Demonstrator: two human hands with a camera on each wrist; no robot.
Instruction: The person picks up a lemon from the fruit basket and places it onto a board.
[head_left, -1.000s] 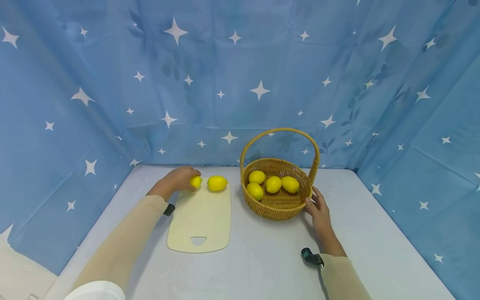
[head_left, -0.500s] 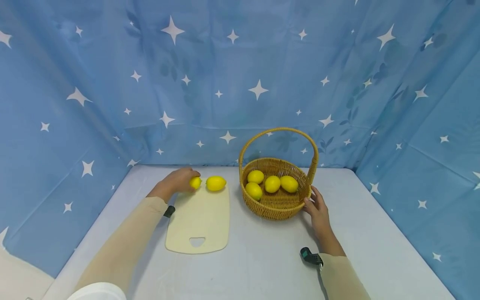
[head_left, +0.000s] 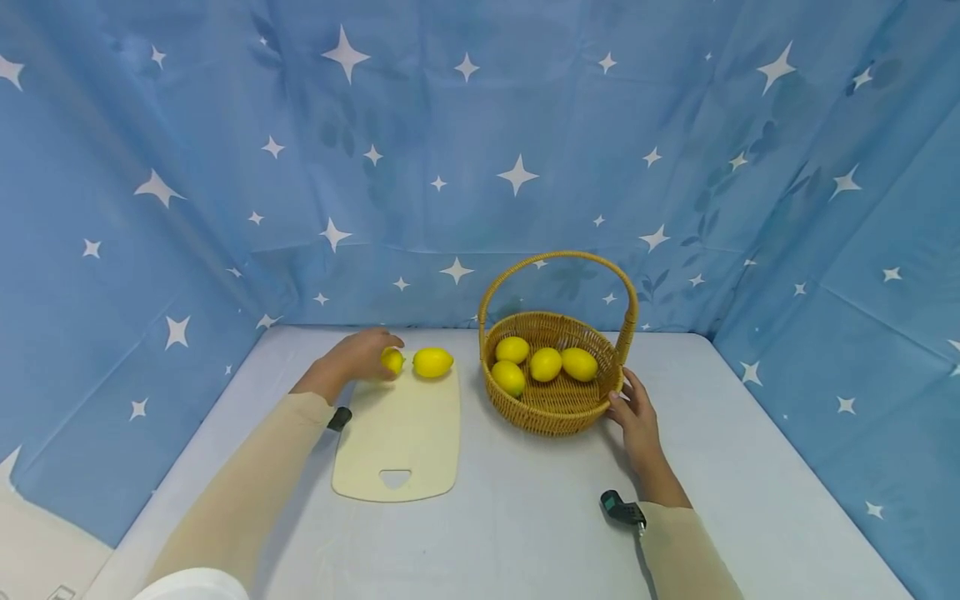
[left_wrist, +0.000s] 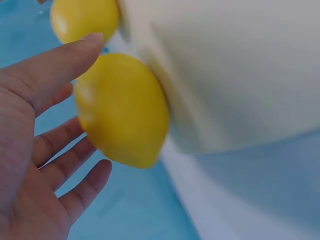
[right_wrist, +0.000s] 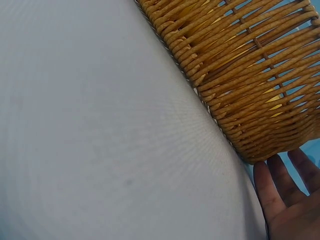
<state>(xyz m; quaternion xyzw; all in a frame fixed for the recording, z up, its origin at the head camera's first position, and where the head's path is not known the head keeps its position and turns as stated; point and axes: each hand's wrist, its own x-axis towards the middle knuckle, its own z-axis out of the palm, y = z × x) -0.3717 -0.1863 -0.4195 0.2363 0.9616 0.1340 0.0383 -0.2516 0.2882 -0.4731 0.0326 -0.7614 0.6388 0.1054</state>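
Observation:
In the head view my left hand (head_left: 362, 356) reaches over the far left corner of a cream cutting board (head_left: 397, 433), around a yellow lemon (head_left: 392, 361). From the left wrist, thumb and fingers stand spread loosely about that lemon (left_wrist: 125, 112), which lies against the board's edge; any contact is hard to tell. A second lemon (head_left: 432, 362) lies beside it at the board's far end. At the right, my right hand (head_left: 637, 425) touches the side of a wicker basket (head_left: 551, 422). Straight fingers (right_wrist: 268, 187) rest against its lower outer wall in the right wrist view.
Several lemons (head_left: 546, 365) lie inside the basket, under its tall arched handle (head_left: 558, 255). A white cloth covers the table (head_left: 525, 517). Behind and at both sides hangs a blue curtain (head_left: 450, 125) with white stars.
The left hand's fingers stand slightly looser about the lemon, showing a little more of it. The right hand, basket and board stay in place; the head view shifts slightly.

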